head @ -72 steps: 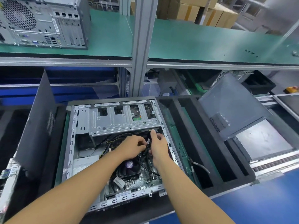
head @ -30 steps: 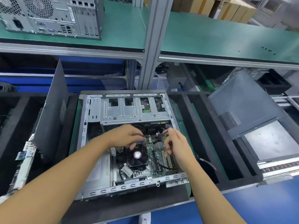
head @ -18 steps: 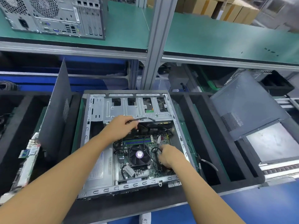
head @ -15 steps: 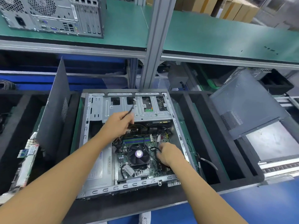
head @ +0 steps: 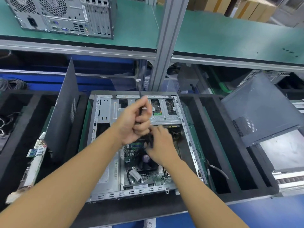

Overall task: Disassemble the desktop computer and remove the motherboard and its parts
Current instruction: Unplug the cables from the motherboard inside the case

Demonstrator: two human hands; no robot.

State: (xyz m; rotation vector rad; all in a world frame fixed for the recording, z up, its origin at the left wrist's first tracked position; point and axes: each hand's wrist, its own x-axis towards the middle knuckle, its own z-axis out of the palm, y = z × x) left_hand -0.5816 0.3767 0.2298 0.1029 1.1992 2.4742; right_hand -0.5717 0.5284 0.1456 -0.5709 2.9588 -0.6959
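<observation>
Left hand [head: 133,124] fisted, raised, right hand [head: 160,145] curled just beside

Bright, even light falls from overhead — the green shelf [head: 230,35] shows a pale sheen and the bare metal of the open case [head: 105,111] gleams without hard glare. Shadows are faint, deepest in the black foam tray [head: 243,162] and beneath the shelf. The left hand [head: 131,124] and right hand [head: 160,143] are smeared by motion blur, as is the thin cable [head: 139,91] rising from the left one — the wide lens bows the shelf edges, and the far corners look soft
</observation>
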